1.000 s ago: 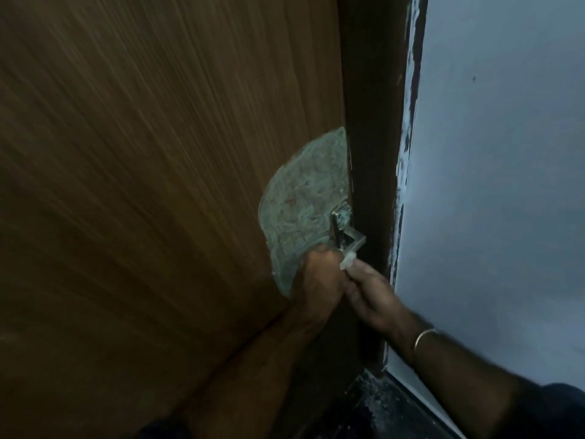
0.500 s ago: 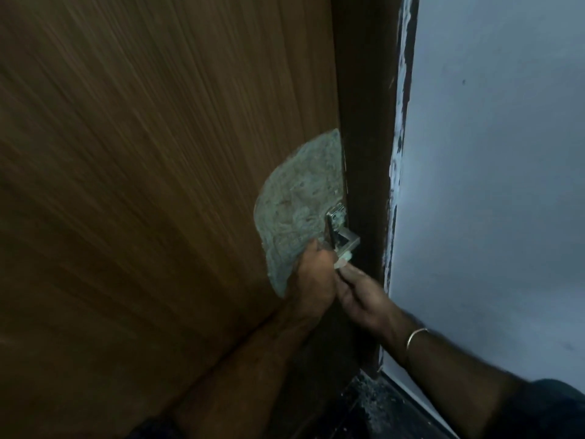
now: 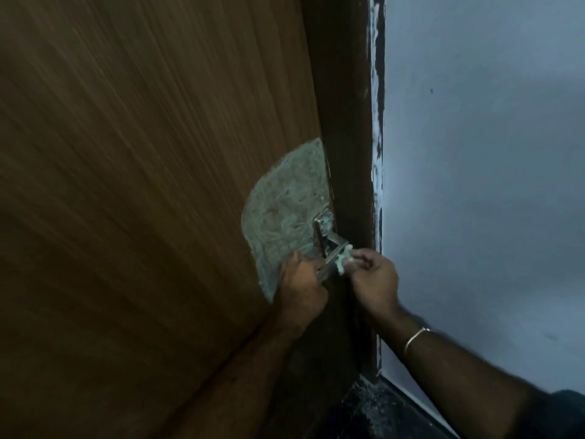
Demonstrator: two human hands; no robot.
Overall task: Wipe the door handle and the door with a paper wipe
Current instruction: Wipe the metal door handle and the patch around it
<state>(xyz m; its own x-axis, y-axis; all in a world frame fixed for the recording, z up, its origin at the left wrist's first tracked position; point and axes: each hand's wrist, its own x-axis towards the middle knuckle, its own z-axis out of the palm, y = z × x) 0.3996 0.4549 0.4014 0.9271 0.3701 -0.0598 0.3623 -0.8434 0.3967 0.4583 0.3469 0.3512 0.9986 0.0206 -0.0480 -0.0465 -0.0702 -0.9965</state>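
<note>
My right hand (image 3: 375,277) pinches a small crumpled white wipe (image 3: 343,260) against the steel handle (image 3: 329,248); my left hand (image 3: 300,286) grips the handle's lower end.

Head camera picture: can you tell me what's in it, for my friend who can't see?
A person's right hand presses a small white paper wipe against a shiny metal door handle, while the left hand grips the handle's lower end. The brown wooden door has a pale scuffed patch beside the handle.
</note>
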